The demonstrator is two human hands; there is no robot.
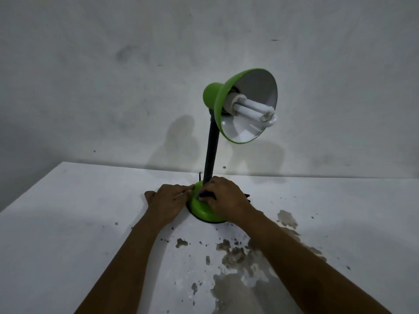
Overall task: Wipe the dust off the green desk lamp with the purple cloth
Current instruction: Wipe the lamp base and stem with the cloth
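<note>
While pressed onto the round base of the green desk lamp [205,210], right hand [223,198] clenched over the purple cloth [205,194], only a dark scrap of it peeping out beneath the fingers and another at the far side of the hand. Just left of that grip, left hand [167,203] laid flat against the base's rim and the table [79,234], fingertips touching the green edge; apparently bracing rather than grasping, though hard to tell in the dim light. Straight up from the grip, black stem [210,152] rising to the green shade, tilted toward the camera, white bulb [254,111] bared inside. Nearer than the grip, peeled brownish patches [235,252] across the white surface. Behind, smudged grey wall [113,75].
</note>
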